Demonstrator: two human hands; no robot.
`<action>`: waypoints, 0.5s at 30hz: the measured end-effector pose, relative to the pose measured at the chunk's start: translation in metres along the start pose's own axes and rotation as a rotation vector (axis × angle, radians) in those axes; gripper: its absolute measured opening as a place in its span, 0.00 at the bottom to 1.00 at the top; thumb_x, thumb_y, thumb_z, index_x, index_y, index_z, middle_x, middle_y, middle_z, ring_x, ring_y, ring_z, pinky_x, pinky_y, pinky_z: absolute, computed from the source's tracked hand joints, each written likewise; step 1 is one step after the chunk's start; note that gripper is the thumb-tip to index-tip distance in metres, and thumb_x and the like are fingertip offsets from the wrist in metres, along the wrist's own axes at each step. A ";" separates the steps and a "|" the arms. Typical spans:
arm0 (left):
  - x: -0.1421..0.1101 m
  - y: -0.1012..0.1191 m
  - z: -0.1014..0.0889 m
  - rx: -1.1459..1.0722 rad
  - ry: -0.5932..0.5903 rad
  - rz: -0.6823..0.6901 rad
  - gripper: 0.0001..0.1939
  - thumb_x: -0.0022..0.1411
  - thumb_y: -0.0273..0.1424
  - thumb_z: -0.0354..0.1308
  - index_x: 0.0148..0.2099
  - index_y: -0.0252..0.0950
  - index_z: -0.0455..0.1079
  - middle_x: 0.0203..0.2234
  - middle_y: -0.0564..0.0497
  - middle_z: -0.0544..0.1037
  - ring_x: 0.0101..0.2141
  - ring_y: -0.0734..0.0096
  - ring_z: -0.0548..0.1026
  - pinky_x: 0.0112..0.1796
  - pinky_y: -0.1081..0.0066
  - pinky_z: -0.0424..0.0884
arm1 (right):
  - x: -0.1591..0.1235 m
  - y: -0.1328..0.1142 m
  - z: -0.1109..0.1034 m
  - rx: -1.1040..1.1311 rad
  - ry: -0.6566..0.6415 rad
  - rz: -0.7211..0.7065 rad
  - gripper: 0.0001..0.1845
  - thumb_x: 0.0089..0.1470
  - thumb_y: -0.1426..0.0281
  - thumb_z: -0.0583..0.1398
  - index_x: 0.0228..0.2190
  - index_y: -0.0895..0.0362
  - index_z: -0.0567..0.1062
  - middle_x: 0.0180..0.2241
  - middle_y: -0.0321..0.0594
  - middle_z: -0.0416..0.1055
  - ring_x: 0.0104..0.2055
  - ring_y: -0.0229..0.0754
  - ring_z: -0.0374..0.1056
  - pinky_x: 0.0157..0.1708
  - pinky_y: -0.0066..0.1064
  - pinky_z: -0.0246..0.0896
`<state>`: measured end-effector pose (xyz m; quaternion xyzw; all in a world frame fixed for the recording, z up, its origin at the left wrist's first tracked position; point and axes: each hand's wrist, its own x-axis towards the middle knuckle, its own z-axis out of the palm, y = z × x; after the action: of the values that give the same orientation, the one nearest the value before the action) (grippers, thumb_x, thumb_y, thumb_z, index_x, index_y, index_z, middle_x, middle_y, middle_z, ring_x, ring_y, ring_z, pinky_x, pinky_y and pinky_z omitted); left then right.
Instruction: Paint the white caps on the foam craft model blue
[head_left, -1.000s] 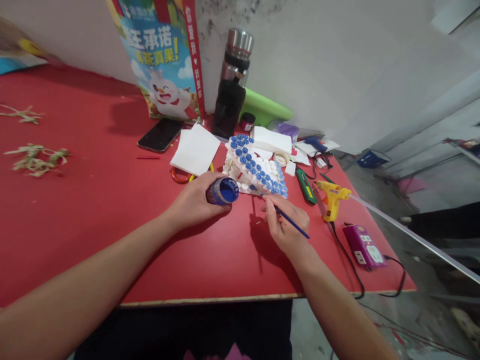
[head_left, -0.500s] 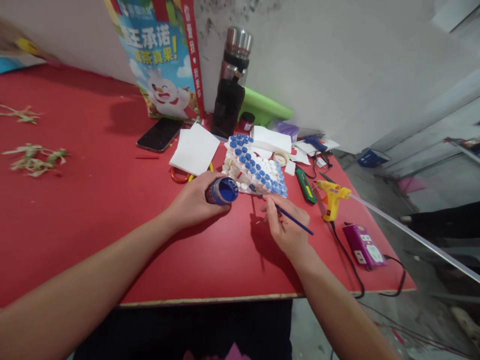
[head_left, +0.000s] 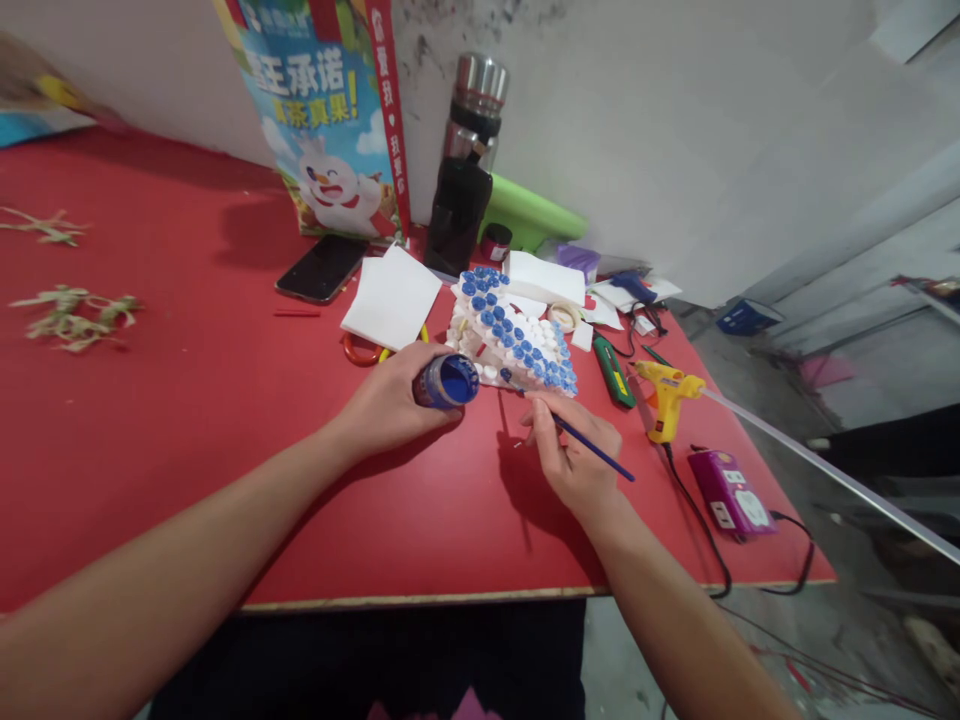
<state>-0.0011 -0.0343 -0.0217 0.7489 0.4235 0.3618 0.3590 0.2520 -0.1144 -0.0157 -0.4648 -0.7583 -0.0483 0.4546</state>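
Note:
My left hand (head_left: 399, 400) is wrapped round a small open jar of blue paint (head_left: 454, 381), tilted so that its mouth faces me. A thin blue-handled paintbrush (head_left: 594, 446) is pinched in my right hand (head_left: 574, 455), its tip end pointing at the model's near lower edge. Whether the bristles touch the model I cannot tell. The model (head_left: 517, 340), a small house-like shape, is covered in rounded knobs. Knobs on its sloping top are blue, paler toward the right, and others are white. One dark blue knob (head_left: 505, 376) shows low at the front.
Right of the model lie a green utility knife (head_left: 613, 372), a yellow glue gun (head_left: 666, 398) with a long glue stick, and a purple power box (head_left: 731, 492) with cords. Behind stand a flask (head_left: 480, 90), a dark bottle (head_left: 456, 215) and a printed bag (head_left: 322, 130). A phone (head_left: 321, 268) and white paper (head_left: 391, 300) lie left.
The brush's handle end has dipped slightly down and to the right. Both hands keep their grips, and the model stays in place; the whole view shifts a little.

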 end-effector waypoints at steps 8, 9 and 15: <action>0.000 0.001 0.000 -0.006 -0.003 -0.005 0.31 0.54 0.39 0.76 0.60 0.40 0.77 0.55 0.42 0.83 0.56 0.45 0.82 0.61 0.46 0.76 | 0.001 0.001 0.005 0.044 -0.007 0.013 0.10 0.74 0.74 0.60 0.50 0.54 0.81 0.36 0.40 0.87 0.29 0.39 0.83 0.38 0.33 0.83; 0.000 0.001 0.000 -0.007 -0.003 -0.006 0.32 0.54 0.40 0.76 0.60 0.40 0.77 0.55 0.42 0.83 0.56 0.45 0.82 0.61 0.46 0.76 | 0.001 0.001 0.006 0.041 -0.009 0.012 0.10 0.75 0.74 0.60 0.50 0.55 0.81 0.36 0.40 0.87 0.30 0.39 0.83 0.38 0.33 0.83; 0.000 0.002 0.000 0.003 0.002 -0.008 0.32 0.54 0.41 0.75 0.60 0.39 0.77 0.55 0.42 0.83 0.55 0.45 0.81 0.61 0.47 0.76 | 0.004 0.004 0.009 0.051 -0.012 0.020 0.10 0.75 0.74 0.60 0.49 0.56 0.82 0.36 0.41 0.87 0.31 0.39 0.83 0.39 0.33 0.83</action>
<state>-0.0002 -0.0349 -0.0203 0.7473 0.4274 0.3604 0.3590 0.2484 -0.1048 -0.0193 -0.4608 -0.7573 -0.0219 0.4623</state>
